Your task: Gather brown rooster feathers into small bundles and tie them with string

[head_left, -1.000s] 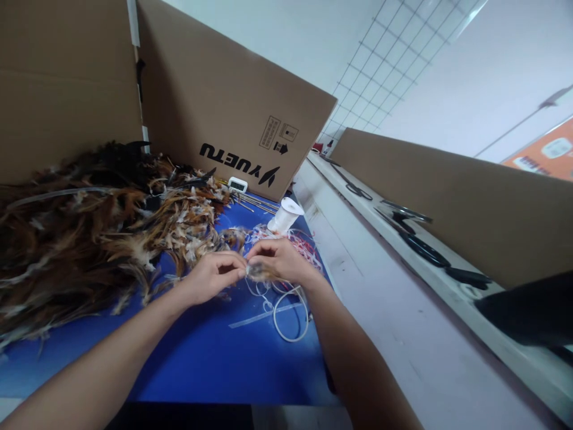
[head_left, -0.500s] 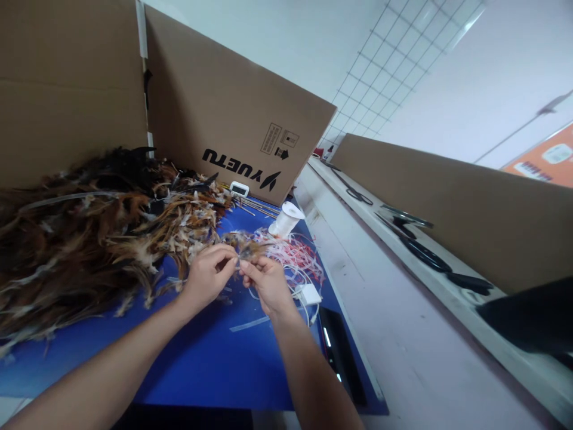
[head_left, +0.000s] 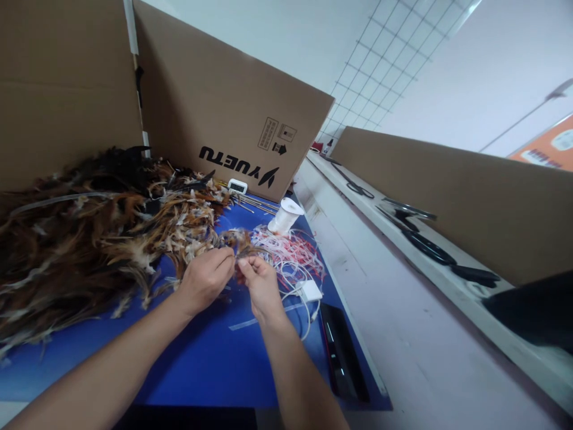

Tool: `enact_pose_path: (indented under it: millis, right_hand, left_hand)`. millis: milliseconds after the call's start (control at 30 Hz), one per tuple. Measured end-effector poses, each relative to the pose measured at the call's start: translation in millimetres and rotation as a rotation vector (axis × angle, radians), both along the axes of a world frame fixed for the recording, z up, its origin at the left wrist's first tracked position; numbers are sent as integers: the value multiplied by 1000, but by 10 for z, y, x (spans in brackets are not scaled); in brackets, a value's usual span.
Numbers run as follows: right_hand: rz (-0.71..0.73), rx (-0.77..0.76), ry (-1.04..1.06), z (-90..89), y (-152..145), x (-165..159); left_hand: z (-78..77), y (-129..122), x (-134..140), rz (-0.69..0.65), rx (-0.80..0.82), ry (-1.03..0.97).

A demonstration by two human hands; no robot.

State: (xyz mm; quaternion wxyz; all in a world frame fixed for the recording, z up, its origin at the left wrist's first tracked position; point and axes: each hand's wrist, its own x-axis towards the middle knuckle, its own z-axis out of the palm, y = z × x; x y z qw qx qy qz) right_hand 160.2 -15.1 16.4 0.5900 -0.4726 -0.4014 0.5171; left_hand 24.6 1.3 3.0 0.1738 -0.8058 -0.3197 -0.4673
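A: How many hands, and how do their fingers stand?

B: Two. The right hand [head_left: 263,289] pinches one small feather tuft [head_left: 246,253], brown, soft and blurred, between thumb and forefinger. The left hand [head_left: 206,279] curls its fingers in just beside it; the tips are hidden, so I cannot tell whether they grip anything.

A: So the tuft sits between the two sets of fingertips. What can you count around them?

B: One spool [head_left: 283,217], beyond the right fingers: white, flanged, tilted. One small white gadget [head_left: 237,186] with a dark display, farther off. One white adapter [head_left: 310,291], squarish, just right of the right fingers, its smooth cable looping. One glossy black slab [head_left: 342,355], long and flat, nearer the body. Two cardboard panels stand beyond the fingers, the lettered panel [head_left: 233,101] and the plain panel [head_left: 62,83].

A: And what can't be counted?

B: The feather pile [head_left: 102,239], left of the left fingers: wispy, rust, cream and black, tangled. Several thin sticks [head_left: 255,204] lie past the fingertips. Crinkled red-and-white strips [head_left: 295,251] heap up beside the right fingers.

A: The surface?

B: One blue tabletop [head_left: 201,364], smooth, beneath both hands.
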Motion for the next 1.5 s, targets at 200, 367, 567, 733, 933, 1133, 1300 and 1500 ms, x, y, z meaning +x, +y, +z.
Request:
enact_pose_path:
  millis: [200, 367, 567, 733, 933, 1133, 1300, 1500]
  right_hand:
    - [-79, 98, -64, -101, 24, -14]
    - [-137, 135, -159, -113, 40, 0]
    - [-201, 132, -238, -111, 53, 48]
    - [-173, 132, -211, -93, 58, 90]
    - [-89, 91, -64, -29, 49, 112]
    - [-48, 80, 13, -14, 39, 117]
    - [-24, 77, 88, -18, 48, 118]
    - [-4, 70, 92, -17, 43, 124]
  left_hand:
    - [6, -3, 29, -40, -100, 69]
    - [42, -10, 57, -10, 28, 173]
    - [-39, 8, 60, -53, 43, 210]
    - [-43, -25, 79, -150, -178, -34]
    - [86, -61, 96, -205, -539, -399]
    - [78, -5, 122, -396, -1063, -893]
    - [117, -16, 136, -619, -1359, -1179]
    - [105, -43, 139, -543, -1337, -995]
